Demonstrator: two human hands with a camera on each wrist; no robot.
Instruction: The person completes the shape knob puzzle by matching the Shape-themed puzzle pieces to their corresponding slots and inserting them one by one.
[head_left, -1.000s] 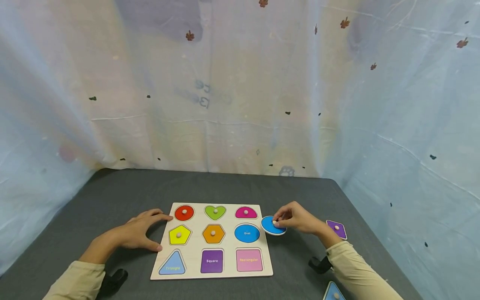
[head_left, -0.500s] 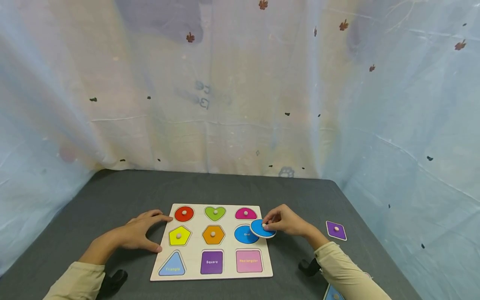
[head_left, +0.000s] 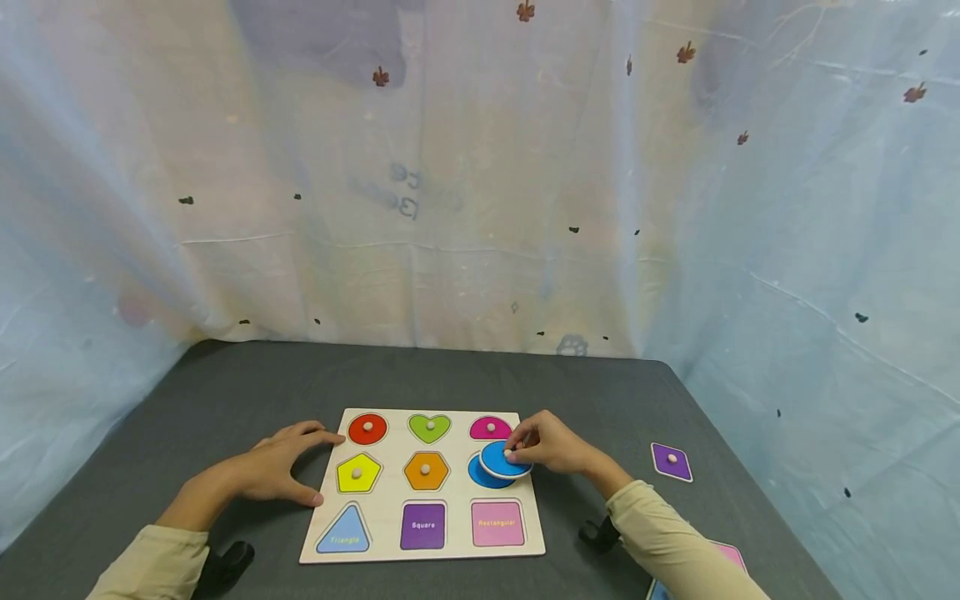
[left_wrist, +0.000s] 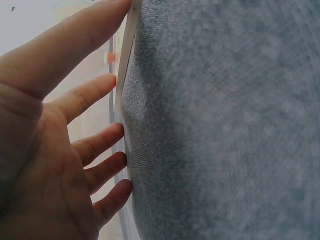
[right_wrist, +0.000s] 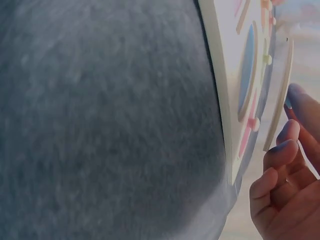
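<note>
— Room on your right?
— Open grey table [head_left: 585, 392] behind the puzzle board [head_left: 386, 492]; only the purple diamond piece [head_left: 671, 461] sits out there.
— Left?
— Your left hand [head_left: 281, 462] blocks the board's left edge.

Blue oval piece [head_left: 504, 460] over oval slot [head_left: 482, 475]

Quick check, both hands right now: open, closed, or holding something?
Left hand: open, fingers straight, resting against the puzzle board edge.
Right hand: pinching the knob of the blue oval piece, above its slot.
</note>
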